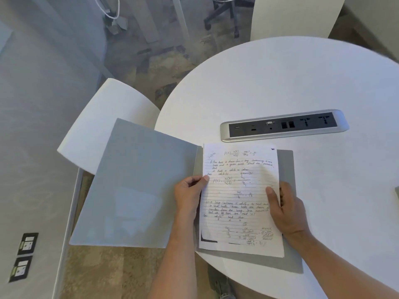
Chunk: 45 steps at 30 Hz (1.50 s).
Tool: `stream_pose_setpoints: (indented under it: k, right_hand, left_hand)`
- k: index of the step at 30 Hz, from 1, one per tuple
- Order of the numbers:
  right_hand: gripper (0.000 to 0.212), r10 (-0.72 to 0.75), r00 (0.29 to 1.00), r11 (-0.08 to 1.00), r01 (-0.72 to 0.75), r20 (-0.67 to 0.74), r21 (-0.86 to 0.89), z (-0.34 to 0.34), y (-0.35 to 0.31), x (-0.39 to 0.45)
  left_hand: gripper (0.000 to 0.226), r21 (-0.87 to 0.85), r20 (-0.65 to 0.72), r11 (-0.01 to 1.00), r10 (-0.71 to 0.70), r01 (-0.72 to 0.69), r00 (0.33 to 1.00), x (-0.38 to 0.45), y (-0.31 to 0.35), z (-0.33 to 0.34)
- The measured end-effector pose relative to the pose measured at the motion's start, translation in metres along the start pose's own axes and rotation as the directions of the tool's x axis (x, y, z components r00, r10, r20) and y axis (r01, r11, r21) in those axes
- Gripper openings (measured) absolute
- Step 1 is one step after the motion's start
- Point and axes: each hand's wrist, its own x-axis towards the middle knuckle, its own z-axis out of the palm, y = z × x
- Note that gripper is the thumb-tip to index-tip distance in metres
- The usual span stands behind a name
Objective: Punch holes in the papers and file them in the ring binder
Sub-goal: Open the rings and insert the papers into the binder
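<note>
- Round white table (280, 83): its curved left edge runs just behind the open ring binder (138, 190).
- Binder lies open at the table's near-left edge. The right cover sits flat on the tabletop; the left cover overhangs the rim, out over the floor and a white chair seat (103, 117).
- Left cover's far-left corner overlaps the chair seat in view; cannot tell if they touch.
- Papers (239, 199): a handwritten lined stack on the binder's right cover, left edge at the spine, slightly tilted. A strip of grey cover shows along its right and near sides.
- Rings are hidden under the stack; cannot tell whether the sheets are on them.
- Power strip panel (284, 125): set in the tabletop just beyond the papers' far edge, apart from them.
- Bare tabletop to the right and far side of the binder; a small grey object clips the frame at the right edge.
- Left hand (189, 195): at the stack's left edge by the spine, thumb on top of the sheet, fingers curled under, pinching the papers.
- Right hand (285, 208): at the stack's right edge, thumb on top, fingers curled under the edge, clamped on the papers.
- Both forearms come in from the near side, flanking the stack.
</note>
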Motion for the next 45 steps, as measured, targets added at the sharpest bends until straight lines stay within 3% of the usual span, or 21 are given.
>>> stream_pose_setpoints:
  k: [6,9,12,21,30,34,40,45]
  right_hand:
    - [0.015,0.030,0.999,0.995,-0.031,-0.011,-0.090,0.004,0.001,0.001]
    - [0.025,-0.081,0.993,0.987,0.068,-0.090,-0.142,0.005,0.003,0.005]
    - [0.031,-0.087,0.988,0.981,0.063,-0.124,-0.185,0.007,0.007,0.008]
    - [0.026,-0.026,0.988,0.996,0.013,-0.151,-0.092,0.007,0.013,0.007]
    - [0.023,-0.030,0.985,0.997,0.018,-0.168,-0.070,0.007,0.013,0.008]
    - [0.017,-0.037,0.982,0.999,0.030,-0.187,-0.043,0.007,0.010,0.008]
    - [0.003,-0.041,0.982,0.999,0.041,-0.183,-0.003,0.007,0.013,0.007]
    - [0.012,-0.029,0.984,1.000,0.027,-0.174,-0.011,0.007,0.014,0.007]
  left_hand:
    - [0.003,-0.093,-0.035,0.996,-0.007,0.004,0.999,0.003,-0.005,0.004]
    - [0.007,-0.092,-0.019,0.996,0.009,-0.011,1.000,0.003,-0.006,0.004]
    - [0.006,-0.094,0.018,0.995,0.017,-0.015,1.000,0.004,-0.009,0.001]
    - [0.016,-0.046,0.149,0.999,0.026,-0.019,0.988,0.006,-0.006,-0.008]
    - [0.006,-0.039,0.046,0.998,0.057,-0.056,0.997,0.003,-0.008,0.004]
    - [0.009,-0.052,0.009,0.998,0.032,-0.031,0.999,0.002,-0.009,0.009]
    - [0.016,0.013,-0.085,0.993,0.121,-0.120,0.989,0.000,-0.014,0.014]
    - [0.008,-0.020,-0.064,0.999,0.030,-0.031,0.998,0.002,-0.008,0.014]
